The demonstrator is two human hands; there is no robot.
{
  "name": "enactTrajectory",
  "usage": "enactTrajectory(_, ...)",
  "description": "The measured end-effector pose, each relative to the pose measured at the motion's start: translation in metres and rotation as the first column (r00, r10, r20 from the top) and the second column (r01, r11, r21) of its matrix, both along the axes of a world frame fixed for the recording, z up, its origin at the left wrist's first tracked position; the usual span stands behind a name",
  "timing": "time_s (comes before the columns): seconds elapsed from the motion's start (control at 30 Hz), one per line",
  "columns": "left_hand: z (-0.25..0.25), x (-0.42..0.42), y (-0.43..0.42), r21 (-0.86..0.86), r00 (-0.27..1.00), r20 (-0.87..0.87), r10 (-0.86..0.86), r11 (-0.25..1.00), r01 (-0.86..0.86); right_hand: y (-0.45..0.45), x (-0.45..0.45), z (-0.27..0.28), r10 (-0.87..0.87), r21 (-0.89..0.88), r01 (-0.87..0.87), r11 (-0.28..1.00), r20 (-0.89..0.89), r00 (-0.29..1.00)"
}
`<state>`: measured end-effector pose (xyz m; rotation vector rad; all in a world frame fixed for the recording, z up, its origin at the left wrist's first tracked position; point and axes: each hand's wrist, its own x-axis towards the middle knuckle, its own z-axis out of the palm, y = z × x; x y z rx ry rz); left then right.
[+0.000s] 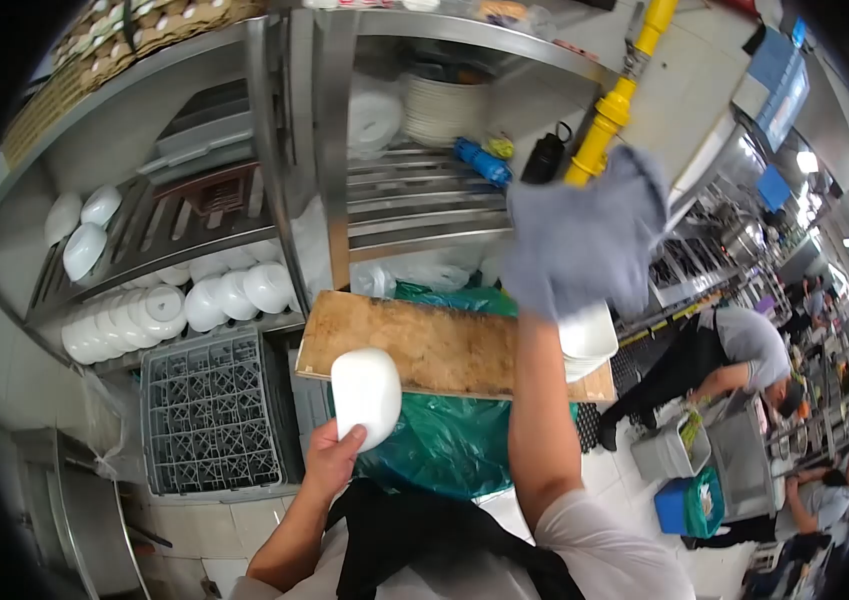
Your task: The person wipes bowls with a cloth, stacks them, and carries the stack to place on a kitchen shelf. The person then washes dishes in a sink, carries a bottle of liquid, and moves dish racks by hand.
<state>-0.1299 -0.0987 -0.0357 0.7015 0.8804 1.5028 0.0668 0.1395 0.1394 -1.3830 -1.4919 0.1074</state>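
My left hand [330,456] grips a white rounded dish [366,398] by its lower edge, thumb on the surface. The dish is tilted up in front of a worn wooden board [444,345]. A grey cloth [584,235], smeared by motion, is held up at the end of my raised right forearm [542,420]. It covers my right hand, so the fingers do not show. Stacked white square dishes [587,342] stand at the board's right end, partly behind the cloth and forearm.
Green plastic bag [444,450] hangs below the board. Left of it stands a grey dish rack [209,415]. Metal shelves [424,190] hold white bowls [244,290] and stacked plates [444,110]. At right, a person [744,345] bends near a grey bin [669,450]; other people are farther off.
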Motion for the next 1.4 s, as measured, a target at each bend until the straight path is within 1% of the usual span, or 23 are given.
enactTrajectory(0.07,0.000,0.010,0.005,0.018,0.996,-0.029,-0.089,0.996,0.090,0.047,-0.006,-0.009,0.172,-0.221,-0.204,0.954,-0.156,0.973)
enactTrajectory(0.1,0.001,0.013,0.006,0.023,0.991,-0.075,-0.110,0.993,0.112,0.049,-0.011,-0.007,0.288,-0.283,-0.317,0.905,-0.139,0.947)
enactTrajectory(0.13,0.003,0.017,0.009,0.036,0.984,-0.122,-0.132,0.990,0.138,0.030,-0.015,0.003,0.458,-0.282,-0.446,0.850,-0.026,0.889)
enactTrajectory(0.17,0.006,0.021,0.015,0.056,0.974,-0.167,-0.153,0.985,0.164,0.026,-0.010,-0.008,0.554,-0.316,-0.536,0.783,-0.036,0.832)
enactTrajectory(0.27,0.014,0.031,0.030,0.090,0.949,-0.274,-0.159,0.978,0.190,-0.033,0.007,-0.040,0.624,-0.270,-0.645,0.715,-0.171,0.763)
enactTrajectory(0.3,0.017,0.034,0.035,0.095,0.934,-0.321,-0.154,0.976,0.193,-0.055,0.016,-0.056,0.602,-0.279,-0.659,0.699,-0.268,0.752)
enactTrajectory(0.33,0.025,0.035,0.042,0.116,0.884,-0.443,-0.150,0.968,0.223,-0.081,0.025,-0.065,0.580,-0.185,-0.685,0.704,-0.406,0.706)
enactTrajectory(0.4,0.047,0.045,0.057,0.160,0.862,-0.485,-0.148,0.954,0.254,-0.126,0.049,-0.101,0.399,-0.139,-0.603,0.786,-0.631,0.665)
enactTrajectory(0.47,0.069,0.057,0.075,0.190,0.807,-0.570,-0.157,0.930,0.315,-0.172,0.073,-0.135,0.246,-0.204,-0.487,0.849,-0.663,0.707)
enactTrajectory(0.57,0.119,0.088,0.109,0.106,0.513,-0.830,-0.221,0.839,0.533,-0.234,0.111,-0.196,0.039,-0.451,-0.419,0.788,-0.643,0.765)
enactTrajectory(0.6,0.126,0.106,0.123,0.153,0.465,-0.870,-0.163,0.808,0.570,-0.252,0.118,-0.209,-0.036,-0.519,-0.379,0.766,-0.623,0.781)
enactTrajectory(0.7,0.132,0.157,0.166,0.247,0.308,-0.951,0.029,0.670,0.700,-0.285,0.128,-0.225,-0.183,-0.571,-0.316,0.757,-0.651,0.737)
enactTrajectory(0.73,0.130,0.173,0.178,0.263,0.256,-0.961,0.101,0.612,0.746,-0.290,0.129,-0.227,-0.184,-0.544,-0.318,0.777,-0.678,0.711)
enactTrajectory(0.83,0.126,0.211,0.199,0.160,0.045,-0.975,0.219,0.540,0.827,-0.294,0.139,-0.230,-0.205,-0.515,-0.333,0.790,-0.733,0.648)
enactTrajectory(0.87,0.128,0.220,0.202,0.049,-0.089,-0.969,0.229,0.538,0.842,-0.294,0.144,-0.230,-0.208,-0.499,-0.337,0.798,-0.753,0.624)
enactTrajectory(0.93,0.124,0.232,0.209,-0.005,-0.181,-0.943,0.279,0.532,0.847,-0.290,0.160,-0.229,-0.210,-0.466,-0.345,0.815,-0.791,0.574)
enactTrajectory(1.07,0.109,0.245,0.214,-0.080,-0.315,-0.881,0.353,0.546,0.834,-0.274,0.197,-0.238,-0.185,-0.426,-0.314,0.849,-0.795,0.578)
enactTrajectory(1.17,0.104,0.244,0.218,-0.102,-0.310,-0.874,0.374,0.483,0.870,-0.246,0.219,-0.234,-0.141,-0.405,-0.321,0.856,-0.780,0.609)
enactTrajectory(1.2,0.107,0.246,0.218,-0.167,-0.354,-0.877,0.324,0.485,0.858,-0.232,0.224,-0.234,-0.108,-0.383,-0.299,0.874,-0.753,0.649)
enactTrajectory(1.3,0.105,0.244,0.214,-0.033,-0.281,-0.859,0.428,0.501,0.865,-0.182,0.242,-0.199,-0.042,-0.308,-0.186,0.933,-0.608,0.793)
enactTrajectory(1.33,0.103,0.239,0.216,0.062,-0.181,-0.891,0.416,0.506,0.860,-0.161,0.248,-0.197,-0.032,-0.286,-0.171,0.943,-0.590,0.807)
enactTrajectory(1.37,0.096,0.237,0.214,0.221,0.026,-0.948,0.316,0.600,0.769,-0.137,0.254,-0.196,-0.025,-0.265,-0.155,0.952,-0.569,0.822)
enactTrajectory(1.4,0.084,0.233,0.214,0.341,0.248,-0.940,0.235,0.697,0.631,-0.114,0.259,-0.193,-0.017,-0.252,-0.165,0.953,-0.593,0.805)
